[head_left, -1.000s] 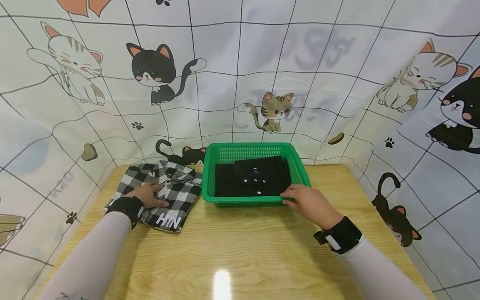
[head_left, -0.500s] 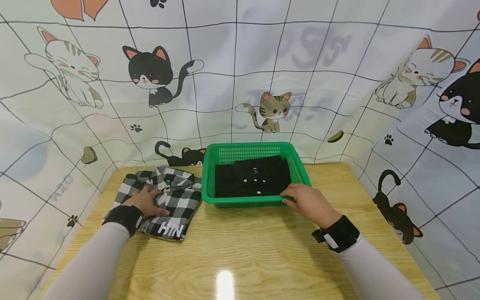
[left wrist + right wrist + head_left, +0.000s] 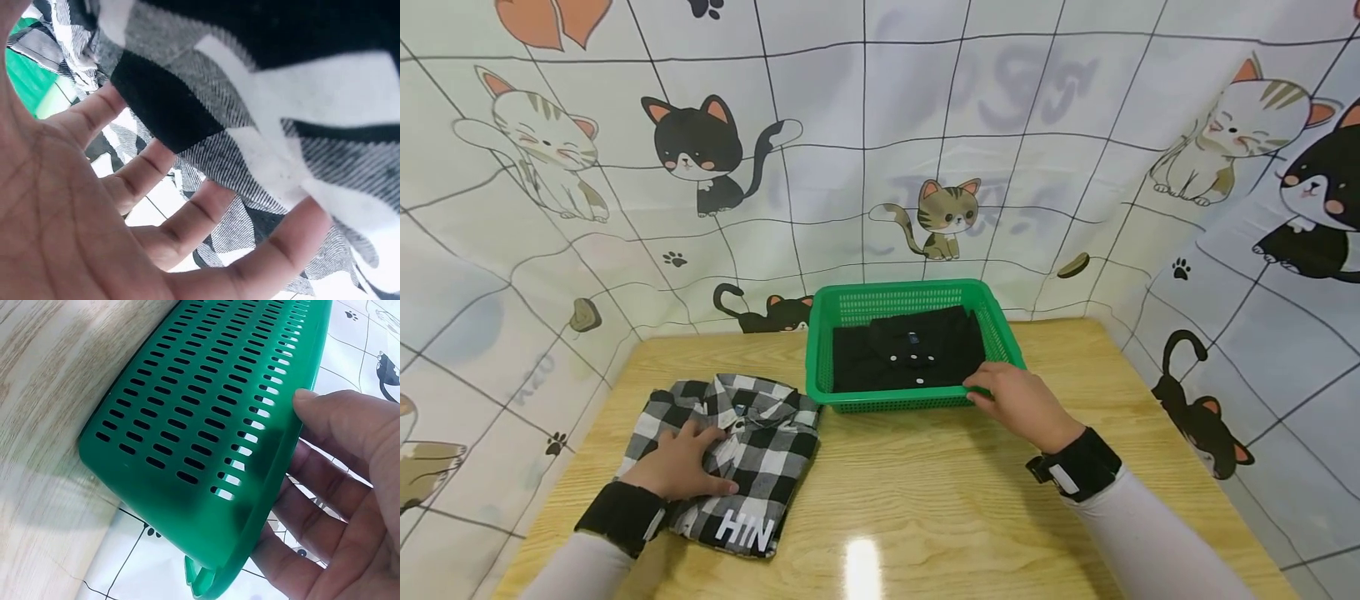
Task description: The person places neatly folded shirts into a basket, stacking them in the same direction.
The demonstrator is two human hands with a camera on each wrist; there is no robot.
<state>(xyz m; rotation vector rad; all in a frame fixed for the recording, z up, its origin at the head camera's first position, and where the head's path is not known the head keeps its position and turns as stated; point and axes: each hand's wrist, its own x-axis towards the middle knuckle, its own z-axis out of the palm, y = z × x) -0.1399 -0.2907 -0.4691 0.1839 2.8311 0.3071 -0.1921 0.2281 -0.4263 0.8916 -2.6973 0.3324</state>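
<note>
A folded black-and-white checked shirt (image 3: 775, 458) with white letters lies on the left of the table. My left hand (image 3: 681, 467) rests on its left part with fingers spread, and in the left wrist view the fingertips (image 3: 303, 228) touch the cloth. Right of the shirt stands a green plastic basket (image 3: 895, 397) with slotted walls, holding a folded black shirt (image 3: 902, 354) with white buttons. At the basket's front right corner my right hand (image 3: 1018, 404) grips the rim. The right wrist view has the thumb (image 3: 309, 403) on the rim's outer side and the other fingers beyond it.
The light wooden table (image 3: 925, 492) ends at the back against a white wall covering (image 3: 827, 183) printed with cats and grid lines. The same covering runs along both sides.
My left hand has drawn the checked shirt toward me, down the table. The right hand has stayed at the basket's corner, and the basket has barely shifted in view.
</note>
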